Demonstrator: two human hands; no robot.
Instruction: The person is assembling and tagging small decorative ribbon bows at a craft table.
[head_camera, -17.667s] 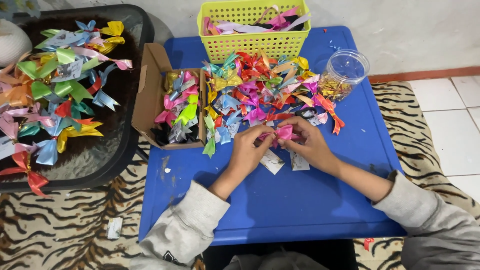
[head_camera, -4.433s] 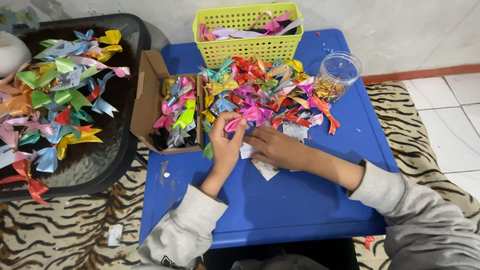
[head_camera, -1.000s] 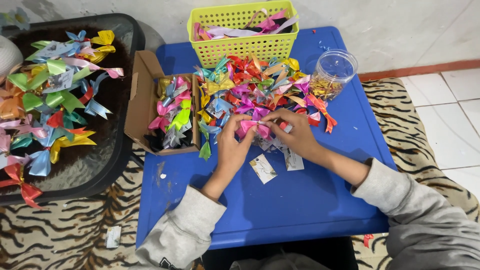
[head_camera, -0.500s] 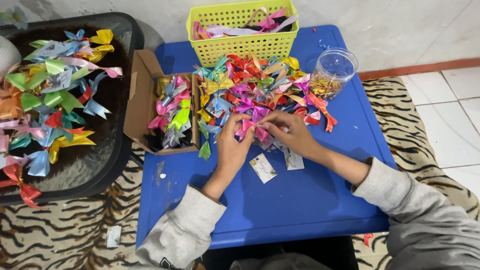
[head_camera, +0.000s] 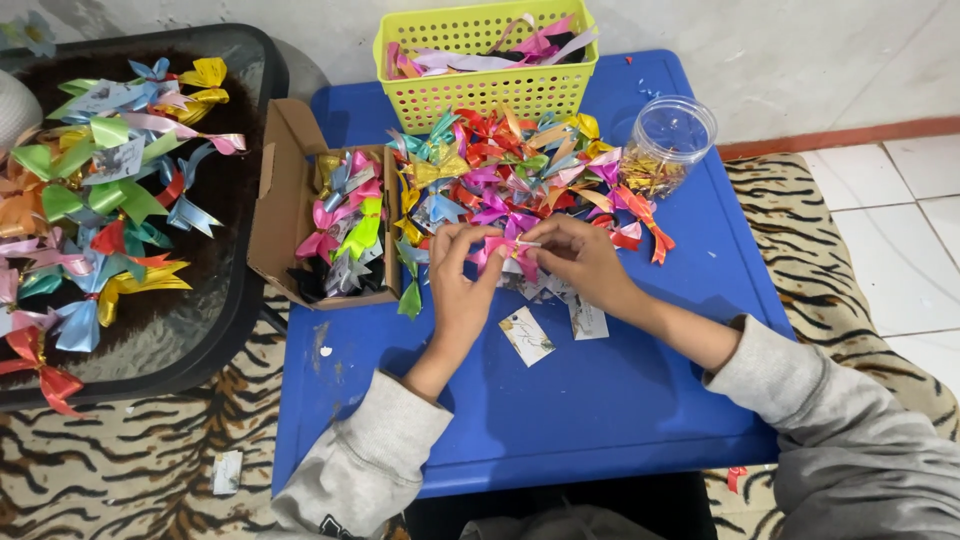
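Hands pinch pink bow near pile's edge.

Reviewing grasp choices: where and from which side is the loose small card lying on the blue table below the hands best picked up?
By an edge of the small card, from above: it lies flat on the blue table, clear of both hands, so fingertips must lift an edge first.

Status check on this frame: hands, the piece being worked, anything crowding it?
Left hand and right hand pinch one pink ribbon bow. Bow pile just behind; small paper tags lie under the hands.
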